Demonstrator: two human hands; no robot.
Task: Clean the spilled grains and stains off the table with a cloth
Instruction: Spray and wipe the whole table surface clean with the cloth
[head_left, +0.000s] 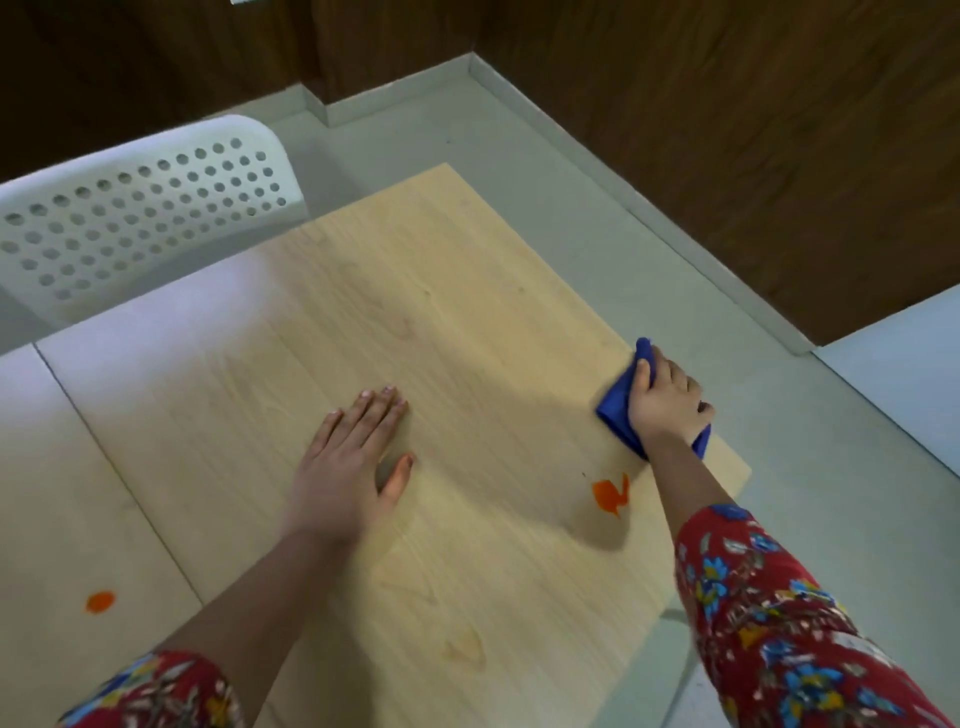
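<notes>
Light wooden table (467, 312) across centre frame; white perforated chair (130, 218) at upper left. Left hand (348, 462) flat on the tabletop at centre, fingers straight. Right hand (667, 400) at the table's right edge, curled around a bunched blue cloth (615, 405) pressed to the wood. Smeared orange stain (610, 494) just below the cloth; round orange spot (100, 601) at lower left.

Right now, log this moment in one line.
left hand flat on light wooden table | right hand grips blue cloth at its right edge | two orange stains unwiped
</notes>
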